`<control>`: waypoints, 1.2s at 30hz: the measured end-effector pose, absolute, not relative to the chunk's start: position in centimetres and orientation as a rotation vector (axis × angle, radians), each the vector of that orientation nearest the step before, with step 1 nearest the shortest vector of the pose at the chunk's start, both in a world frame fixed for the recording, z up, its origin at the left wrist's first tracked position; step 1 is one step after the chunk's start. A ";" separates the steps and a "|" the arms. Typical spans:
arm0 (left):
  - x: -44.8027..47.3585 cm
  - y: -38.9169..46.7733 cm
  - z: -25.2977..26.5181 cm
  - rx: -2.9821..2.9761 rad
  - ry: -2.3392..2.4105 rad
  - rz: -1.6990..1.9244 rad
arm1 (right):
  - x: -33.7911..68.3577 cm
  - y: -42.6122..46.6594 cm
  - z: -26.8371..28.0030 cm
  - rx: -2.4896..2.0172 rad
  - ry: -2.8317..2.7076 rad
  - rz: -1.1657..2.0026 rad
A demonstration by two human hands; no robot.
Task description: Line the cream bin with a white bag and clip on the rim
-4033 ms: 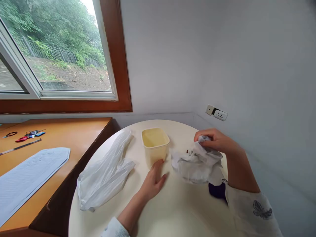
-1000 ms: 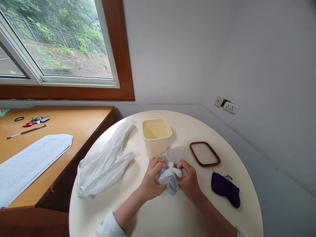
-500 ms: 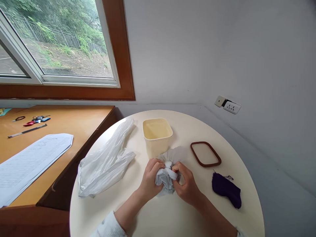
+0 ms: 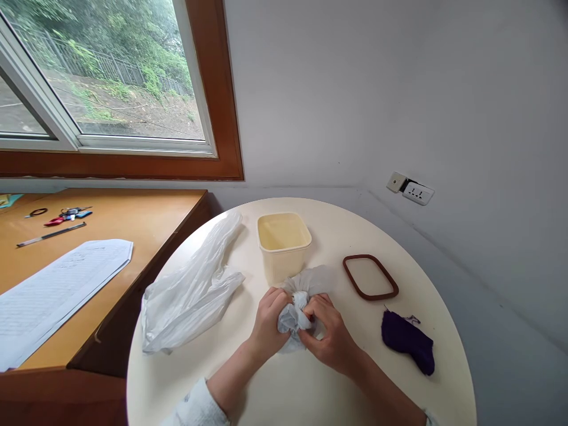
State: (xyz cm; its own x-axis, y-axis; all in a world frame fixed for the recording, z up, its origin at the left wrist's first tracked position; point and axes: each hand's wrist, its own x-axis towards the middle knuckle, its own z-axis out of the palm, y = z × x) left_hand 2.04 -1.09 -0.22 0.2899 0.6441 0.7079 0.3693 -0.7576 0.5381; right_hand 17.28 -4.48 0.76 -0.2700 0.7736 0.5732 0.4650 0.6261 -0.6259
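A thin whitish plastic bag (image 4: 293,318), bunched and twisted, is between my two hands over the front middle of the table. My left hand (image 4: 268,322) wraps its fingers round the left side of the bunch. On the other side, my right hand (image 4: 329,332) pinches a fold with thumb and fingers. A loose, see-through part of the bag spreads out behind the hands. Just beyond it stands a cream plastic bin (image 4: 284,251), upright with its square mouth facing up. Whether anything is inside the bunched bag cannot be seen.
On the round white table (image 4: 284,396) lie another white plastic bag (image 4: 190,296) at left, a brown rounded-square ring (image 4: 370,296) and a dark purple cloth (image 4: 408,341) at right. A wooden desk (image 4: 146,219) to the left bears papers (image 4: 66,290), a pen (image 4: 51,235) and keys (image 4: 68,216).
My right hand has moved slightly left, closer to my left hand, drawing the bag's bunch tighter and smaller. Everything else on the table stays put.
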 end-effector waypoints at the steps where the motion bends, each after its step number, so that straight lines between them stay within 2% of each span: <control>1: 2.0 -1.1 -0.2 2.284 0.913 1.455 | 17.2 -4.4 0.6 -0.984 -1.920 0.379; 22: 1.4 -1.5 0.8 2.131 0.661 1.221 | 17.4 -4.0 -0.8 -1.173 -1.676 0.172; 36: 2.3 -1.7 0.2 2.278 0.875 1.175 | 17.5 -3.9 -0.7 -1.164 -1.609 0.205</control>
State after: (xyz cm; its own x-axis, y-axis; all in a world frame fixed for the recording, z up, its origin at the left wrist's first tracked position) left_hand 2.30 -1.66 0.19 0.4418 0.7005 0.5604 0.3360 -0.7084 0.6207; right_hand 17.47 -3.93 -0.72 0.0671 0.7574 0.6495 0.5709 0.5047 -0.6475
